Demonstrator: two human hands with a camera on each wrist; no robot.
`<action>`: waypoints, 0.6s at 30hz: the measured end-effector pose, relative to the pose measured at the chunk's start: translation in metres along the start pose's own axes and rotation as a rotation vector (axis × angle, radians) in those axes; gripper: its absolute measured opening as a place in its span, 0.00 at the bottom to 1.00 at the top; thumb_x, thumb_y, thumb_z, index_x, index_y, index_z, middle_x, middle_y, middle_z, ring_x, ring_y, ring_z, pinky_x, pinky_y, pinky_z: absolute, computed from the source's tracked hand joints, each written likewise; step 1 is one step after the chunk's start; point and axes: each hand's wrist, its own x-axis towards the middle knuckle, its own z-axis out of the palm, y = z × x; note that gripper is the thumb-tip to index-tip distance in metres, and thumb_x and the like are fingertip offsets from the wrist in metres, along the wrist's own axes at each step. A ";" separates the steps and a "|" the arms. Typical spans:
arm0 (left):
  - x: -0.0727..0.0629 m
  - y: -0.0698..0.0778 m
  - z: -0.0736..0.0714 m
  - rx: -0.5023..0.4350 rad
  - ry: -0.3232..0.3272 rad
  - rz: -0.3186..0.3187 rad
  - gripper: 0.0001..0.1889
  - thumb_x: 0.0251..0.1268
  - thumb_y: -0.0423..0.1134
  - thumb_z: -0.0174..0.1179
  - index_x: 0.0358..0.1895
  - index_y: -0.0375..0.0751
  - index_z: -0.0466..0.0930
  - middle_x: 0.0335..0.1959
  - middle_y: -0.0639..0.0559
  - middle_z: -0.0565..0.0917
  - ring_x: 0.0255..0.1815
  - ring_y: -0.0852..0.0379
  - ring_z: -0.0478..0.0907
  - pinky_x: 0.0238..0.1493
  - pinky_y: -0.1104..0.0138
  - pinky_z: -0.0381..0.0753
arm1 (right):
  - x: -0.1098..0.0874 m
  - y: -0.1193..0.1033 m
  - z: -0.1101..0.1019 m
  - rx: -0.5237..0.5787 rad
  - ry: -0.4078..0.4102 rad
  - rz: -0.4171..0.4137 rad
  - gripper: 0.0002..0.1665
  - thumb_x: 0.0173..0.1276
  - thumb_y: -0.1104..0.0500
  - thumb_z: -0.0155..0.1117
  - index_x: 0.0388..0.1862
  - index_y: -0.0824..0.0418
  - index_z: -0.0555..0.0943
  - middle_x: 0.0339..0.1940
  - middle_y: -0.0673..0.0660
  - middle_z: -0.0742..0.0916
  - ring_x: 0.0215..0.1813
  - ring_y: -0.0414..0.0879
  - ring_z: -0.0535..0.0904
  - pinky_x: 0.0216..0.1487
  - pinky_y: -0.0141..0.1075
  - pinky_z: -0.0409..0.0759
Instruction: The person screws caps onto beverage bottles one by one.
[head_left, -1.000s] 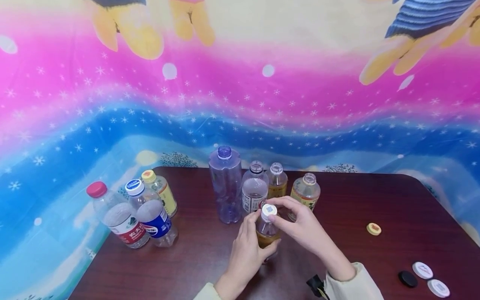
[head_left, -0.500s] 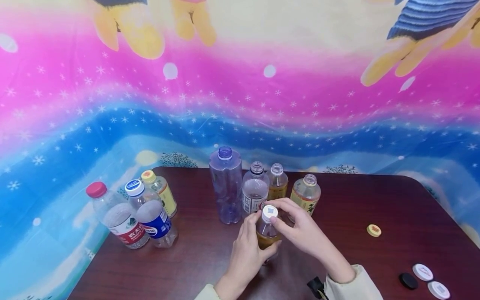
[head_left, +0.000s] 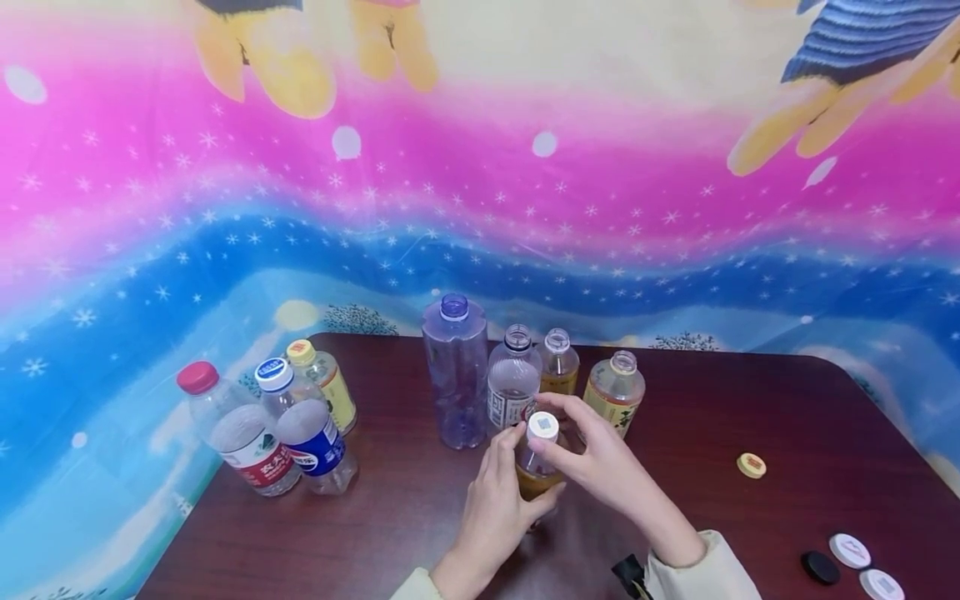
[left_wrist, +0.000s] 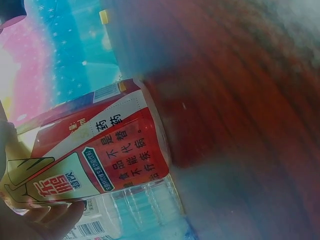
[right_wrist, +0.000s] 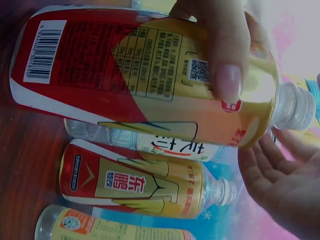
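Observation:
My left hand [head_left: 495, 504] grips a drink bottle with a red and gold label [left_wrist: 95, 145], upright at the middle of the table. Its thumb lies across the label's gold part in the right wrist view. Over the bottle's top, my right hand [head_left: 611, 458] has thumb and index finger on either side of a white cap [head_left: 543, 426]. How far that cap sits down on the neck I cannot tell. Just behind stand a clear bottle with a white label [head_left: 513, 375], a matching red and gold bottle [right_wrist: 135, 180] and a yellow-labelled bottle [head_left: 615, 392], all uncapped.
A tall purple bottle [head_left: 456, 375] stands uncapped behind my left hand. To the left are capped bottles: red-capped [head_left: 243, 442], blue-capped [head_left: 311, 433] and yellow-capped [head_left: 330, 383]. A yellow cap [head_left: 752, 466], a black cap [head_left: 821, 567] and two white caps [head_left: 851, 551] lie at the right.
My right thumb has shifted slightly leftward along the near side of the white cap. The left hand keeps its grip on the bottle. The whole head view has drifted a little.

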 end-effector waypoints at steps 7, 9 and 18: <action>-0.001 -0.001 0.001 0.005 0.010 0.003 0.44 0.41 0.49 0.76 0.62 0.41 0.63 0.53 0.47 0.77 0.50 0.53 0.79 0.38 0.59 0.84 | -0.004 0.008 -0.004 0.010 -0.017 -0.122 0.16 0.67 0.61 0.62 0.53 0.59 0.80 0.51 0.54 0.82 0.51 0.30 0.75 0.53 0.35 0.80; -0.001 -0.001 0.000 0.008 0.013 -0.001 0.44 0.40 0.49 0.76 0.62 0.41 0.63 0.53 0.47 0.77 0.50 0.52 0.79 0.38 0.59 0.84 | -0.004 0.007 -0.004 0.002 -0.010 -0.103 0.15 0.66 0.61 0.63 0.51 0.58 0.80 0.49 0.53 0.82 0.49 0.31 0.75 0.51 0.35 0.80; 0.000 0.000 0.001 0.008 0.015 0.010 0.43 0.41 0.49 0.76 0.62 0.41 0.63 0.53 0.48 0.77 0.49 0.52 0.79 0.36 0.59 0.84 | -0.001 0.001 0.001 -0.052 0.064 0.026 0.16 0.59 0.57 0.70 0.44 0.60 0.77 0.40 0.52 0.82 0.41 0.37 0.76 0.44 0.32 0.78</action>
